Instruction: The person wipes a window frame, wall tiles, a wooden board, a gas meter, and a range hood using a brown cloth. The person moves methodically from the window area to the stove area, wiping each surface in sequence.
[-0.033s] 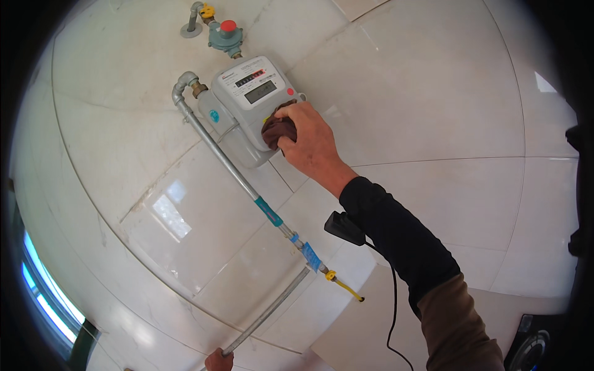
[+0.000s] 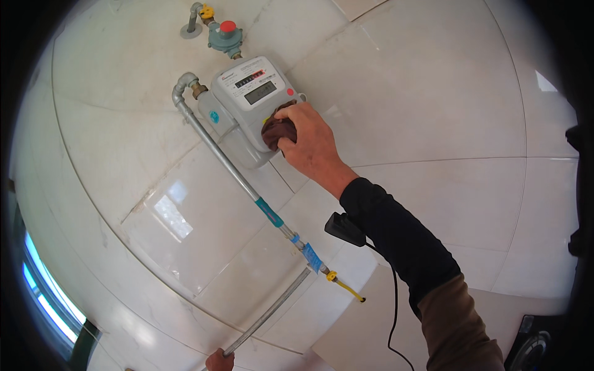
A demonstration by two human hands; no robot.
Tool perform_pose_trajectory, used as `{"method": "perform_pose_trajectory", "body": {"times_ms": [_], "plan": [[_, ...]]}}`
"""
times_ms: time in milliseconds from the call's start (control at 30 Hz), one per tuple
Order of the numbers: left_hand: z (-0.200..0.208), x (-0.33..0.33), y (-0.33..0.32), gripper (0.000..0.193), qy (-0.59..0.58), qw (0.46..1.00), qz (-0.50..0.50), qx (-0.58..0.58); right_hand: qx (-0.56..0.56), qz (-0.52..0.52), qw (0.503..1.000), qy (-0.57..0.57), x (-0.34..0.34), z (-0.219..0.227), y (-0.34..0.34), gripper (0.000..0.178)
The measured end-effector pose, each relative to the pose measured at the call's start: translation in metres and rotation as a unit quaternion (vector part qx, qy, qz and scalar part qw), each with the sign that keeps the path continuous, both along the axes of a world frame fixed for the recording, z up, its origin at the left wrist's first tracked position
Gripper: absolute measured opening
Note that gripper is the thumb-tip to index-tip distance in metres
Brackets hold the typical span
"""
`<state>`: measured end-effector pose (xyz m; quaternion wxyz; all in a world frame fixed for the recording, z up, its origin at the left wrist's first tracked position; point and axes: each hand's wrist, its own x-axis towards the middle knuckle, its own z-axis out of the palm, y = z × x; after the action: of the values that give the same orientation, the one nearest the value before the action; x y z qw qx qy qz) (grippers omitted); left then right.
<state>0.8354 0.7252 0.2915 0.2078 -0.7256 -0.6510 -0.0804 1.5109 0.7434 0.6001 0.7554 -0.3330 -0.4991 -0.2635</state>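
Observation:
A grey gas meter (image 2: 242, 99) with a counter and a small display is mounted on the tiled wall. My right hand (image 2: 309, 139) presses a crumpled dark brown cloth (image 2: 279, 128) against the meter's lower right front, fingers closed round it. At the bottom edge, my left hand (image 2: 219, 360) is wrapped around a grey metal pipe (image 2: 272, 312); only part of this hand shows. Another metal pipe (image 2: 219, 154) runs from the meter's left side down to the right, carrying a teal label and blue tape. It ends at a yellow valve (image 2: 331, 276) with a yellow hose (image 2: 351, 290).
Above the meter sit a grey-green regulator (image 2: 225, 38) with a red cap and a yellow-handled valve (image 2: 206, 11). A black device (image 2: 345, 229) with a cable hangs beneath my right forearm. A black cooktop (image 2: 533, 343) shows at lower right, a window (image 2: 49, 297) at left.

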Motion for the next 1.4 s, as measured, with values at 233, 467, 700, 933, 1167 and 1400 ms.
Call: {"method": "perform_pose_trajectory", "body": {"times_ms": [233,467,700,933,1167,1400], "plan": [[-0.001,-0.003,0.004,0.04,0.016,1.0,0.016,-0.014,0.008,0.025,1.0,-0.005,0.002,-0.002,0.005,0.043],[-0.001,-0.004,0.004,0.04,-0.003,1.0,-0.009,-0.006,-0.011,0.028,0.999,0.018,0.009,0.01,0.005,0.039],[0.0,-0.001,0.003,0.043,-0.029,0.998,0.055,-0.003,0.0,-0.014,0.999,-0.041,-0.012,0.007,-0.004,0.037],[-0.001,-0.003,0.004,0.043,-0.036,0.999,0.036,0.009,0.003,0.009,1.0,0.003,0.003,0.015,-0.003,0.037],[-0.003,-0.004,0.006,0.043,-0.029,0.998,0.047,0.006,0.016,0.012,0.999,-0.039,0.0,0.008,-0.001,0.038],[-0.003,-0.002,0.005,0.042,-0.029,0.999,0.046,0.002,0.008,0.006,1.0,-0.004,0.002,0.011,-0.001,0.04]]}}
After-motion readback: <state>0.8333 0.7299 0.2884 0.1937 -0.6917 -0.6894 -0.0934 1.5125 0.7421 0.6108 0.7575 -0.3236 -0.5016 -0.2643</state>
